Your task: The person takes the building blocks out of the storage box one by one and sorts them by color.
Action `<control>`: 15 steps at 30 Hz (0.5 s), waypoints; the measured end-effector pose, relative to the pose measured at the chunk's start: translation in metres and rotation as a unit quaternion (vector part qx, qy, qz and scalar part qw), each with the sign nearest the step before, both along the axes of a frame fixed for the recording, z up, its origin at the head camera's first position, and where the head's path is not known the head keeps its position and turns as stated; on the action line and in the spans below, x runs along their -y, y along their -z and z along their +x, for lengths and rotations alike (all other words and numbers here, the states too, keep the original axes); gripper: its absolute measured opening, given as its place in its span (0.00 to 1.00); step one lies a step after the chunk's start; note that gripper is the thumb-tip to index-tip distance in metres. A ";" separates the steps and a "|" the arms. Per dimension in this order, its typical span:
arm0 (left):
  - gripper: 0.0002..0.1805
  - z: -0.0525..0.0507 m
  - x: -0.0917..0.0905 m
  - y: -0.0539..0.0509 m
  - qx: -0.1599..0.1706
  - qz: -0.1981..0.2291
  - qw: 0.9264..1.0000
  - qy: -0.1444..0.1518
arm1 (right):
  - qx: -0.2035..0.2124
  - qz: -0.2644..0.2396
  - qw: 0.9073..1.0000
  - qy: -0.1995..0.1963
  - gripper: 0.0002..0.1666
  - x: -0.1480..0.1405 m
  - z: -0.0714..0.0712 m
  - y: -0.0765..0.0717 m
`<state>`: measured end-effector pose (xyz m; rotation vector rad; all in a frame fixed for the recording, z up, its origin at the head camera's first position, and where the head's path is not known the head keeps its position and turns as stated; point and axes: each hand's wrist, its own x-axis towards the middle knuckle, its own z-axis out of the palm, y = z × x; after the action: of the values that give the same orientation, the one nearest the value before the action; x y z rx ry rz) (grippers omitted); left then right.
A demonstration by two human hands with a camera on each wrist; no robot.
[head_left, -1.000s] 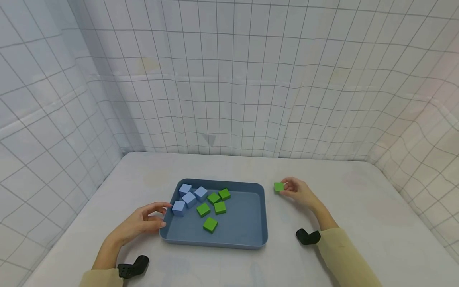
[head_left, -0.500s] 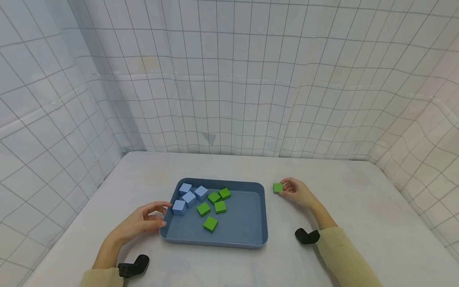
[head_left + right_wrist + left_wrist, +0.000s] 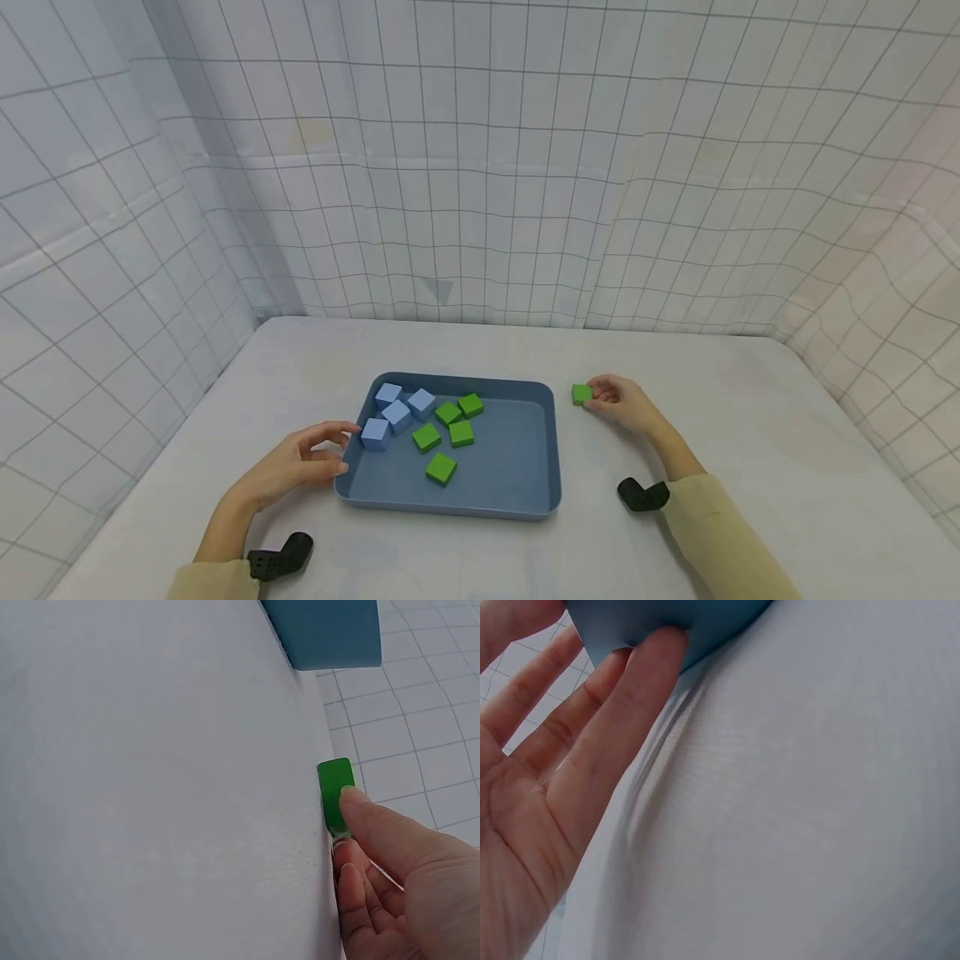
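My left hand (image 3: pixel 300 461) is at the left end of a blue-grey tray (image 3: pixel 510 458), thumb and fingers spread. In the left wrist view its fingertips touch the tray's outer wall (image 3: pixel 705 622). Several light blue blocks (image 3: pixel 396 417) sit in the tray's left part, and several green blocks (image 3: pixel 441 469) lie right of them, around the middle. Past the tray's right end, my right hand (image 3: pixel 626 404) pinches another green block (image 3: pixel 581 395) at its right side. In the right wrist view, the thumb lies against this block (image 3: pixel 336 784), which is down at the white tabletop.
The white tabletop (image 3: pixel 480 554) reaches back to a white grid-patterned cloth (image 3: pixel 495 208) that hangs behind and at both sides. Black devices (image 3: pixel 643 495) are worn at both wrists, by the pale yellow sleeves (image 3: pixel 723 533).
The right hand and its green block have shifted very slightly toward the tray. My left hand, the tray and the blocks in it look the same.
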<state>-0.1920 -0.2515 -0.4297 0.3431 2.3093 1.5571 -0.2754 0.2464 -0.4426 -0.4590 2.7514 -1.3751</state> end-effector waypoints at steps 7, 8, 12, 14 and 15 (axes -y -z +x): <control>0.29 0.000 0.000 0.000 0.001 0.003 1.000 -0.001 | 0.006 -0.003 1.000 0.000 0.20 0.000 0.000 0.000; 0.29 0.000 0.000 0.000 0.001 0.003 1.000 -0.002 | 0.007 -0.005 1.000 0.000 0.20 0.000 0.000 0.000; 0.29 0.000 0.000 0.000 0.004 0.003 1.000 -0.004 | -0.004 -0.003 1.000 -0.003 0.22 0.000 0.000 -0.002; 0.30 0.000 0.000 0.000 0.005 0.003 1.000 -0.005 | -0.013 -0.001 1.000 -0.001 0.23 0.000 0.000 -0.004; 0.30 0.000 0.000 0.000 0.005 0.003 1.000 -0.005 | -0.017 0.000 1.000 0.001 0.24 0.000 0.001 -0.005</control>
<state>-0.1918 -0.2515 -0.4301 0.3254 2.3018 1.5663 -0.2748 0.2460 -0.4378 -0.4830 2.7784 -1.3820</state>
